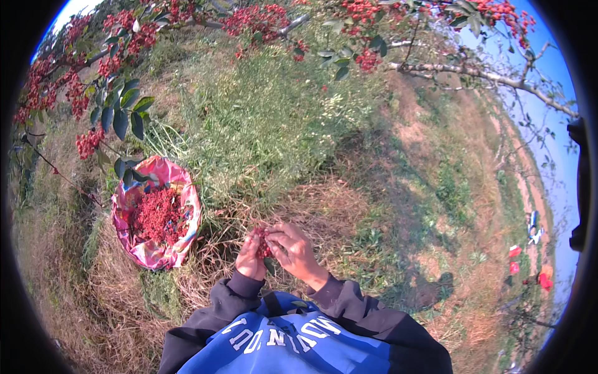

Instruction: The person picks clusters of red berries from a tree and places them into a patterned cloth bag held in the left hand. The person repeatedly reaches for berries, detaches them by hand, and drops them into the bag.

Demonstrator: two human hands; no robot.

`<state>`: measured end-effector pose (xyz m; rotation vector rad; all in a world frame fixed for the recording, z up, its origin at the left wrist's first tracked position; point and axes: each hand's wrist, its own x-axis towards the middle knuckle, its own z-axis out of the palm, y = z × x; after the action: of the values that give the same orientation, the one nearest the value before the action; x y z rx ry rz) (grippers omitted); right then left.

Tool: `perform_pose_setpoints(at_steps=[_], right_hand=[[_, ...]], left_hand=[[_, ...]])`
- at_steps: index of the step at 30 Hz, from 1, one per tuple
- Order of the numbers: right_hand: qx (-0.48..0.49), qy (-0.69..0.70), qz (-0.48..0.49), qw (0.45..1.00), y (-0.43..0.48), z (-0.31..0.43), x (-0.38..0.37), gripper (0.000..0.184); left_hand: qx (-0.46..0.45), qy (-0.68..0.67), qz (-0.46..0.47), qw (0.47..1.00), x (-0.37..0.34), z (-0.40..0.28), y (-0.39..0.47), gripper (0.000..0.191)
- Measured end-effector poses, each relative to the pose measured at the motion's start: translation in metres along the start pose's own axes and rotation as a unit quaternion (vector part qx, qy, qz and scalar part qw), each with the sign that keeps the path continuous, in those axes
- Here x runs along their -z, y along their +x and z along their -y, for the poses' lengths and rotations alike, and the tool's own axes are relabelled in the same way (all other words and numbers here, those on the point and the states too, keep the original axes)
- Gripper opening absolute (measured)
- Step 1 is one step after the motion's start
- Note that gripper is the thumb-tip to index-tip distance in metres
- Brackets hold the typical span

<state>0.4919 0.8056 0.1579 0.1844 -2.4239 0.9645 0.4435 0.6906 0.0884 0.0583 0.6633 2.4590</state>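
In front of my chest, my left hand (251,258) grips a cluster of small red berries (264,250), which look like Sichuan pepper. My right hand (297,253) meets it from the other side, thumb and fingertips at the cluster. Fingers hide part of the bunch. To the left of both hands, a basket lined with pink plastic (193,219) stands on the grass. A heap of picked red berries (161,216) lies inside, with a few dark bits among them.
Branches with berry clusters (257,21) arch across the top. A leafy twig (122,110) hangs partly over the basket. A bare pale branch (476,74) extends at upper right. Dry grass (322,205) and weeds cover the ground. Red objects (544,278) lie far right.
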Motion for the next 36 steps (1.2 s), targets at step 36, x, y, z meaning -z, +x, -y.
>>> perform_pose_setpoints(at_steps=[36], right_hand=[[0.136, 0.352, -0.388, 0.841, 0.218, 0.066, 0.363, 0.015]], left_hand=[[0.053, -0.068, -0.223, 0.971, 0.110, -0.044, 0.019, 0.015]])
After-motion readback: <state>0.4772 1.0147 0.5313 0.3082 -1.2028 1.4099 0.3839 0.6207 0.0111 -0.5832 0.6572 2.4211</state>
